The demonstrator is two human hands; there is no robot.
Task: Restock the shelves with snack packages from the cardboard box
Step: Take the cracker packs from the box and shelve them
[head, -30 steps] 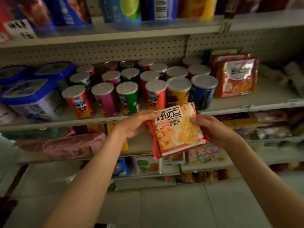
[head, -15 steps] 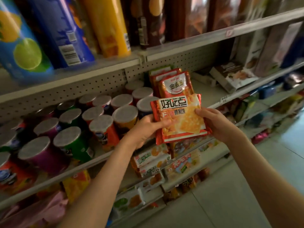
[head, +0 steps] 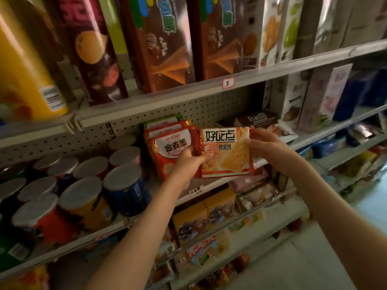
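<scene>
I hold a red and orange snack package (head: 225, 152) upright in front of the middle shelf (head: 278, 159). My left hand (head: 189, 162) grips its lower left edge, and my right hand (head: 265, 146) pinches its right edge. The package is just right of a row of similar red packages (head: 169, 147) that stand on that shelf. No cardboard box is in view.
Several crisp cans (head: 123, 185) with grey lids fill the shelf's left part. Dark flat boxes (head: 257, 120) lie behind the held package. Tall boxes and tubes (head: 167, 42) line the shelf above. Lower shelves (head: 240, 218) carry more snacks; pale floor (head: 314, 266) at lower right.
Both hands have carried the package up and to the right, from in front of the cans to beside the red packages. My view has swung right and closer to the shelf.
</scene>
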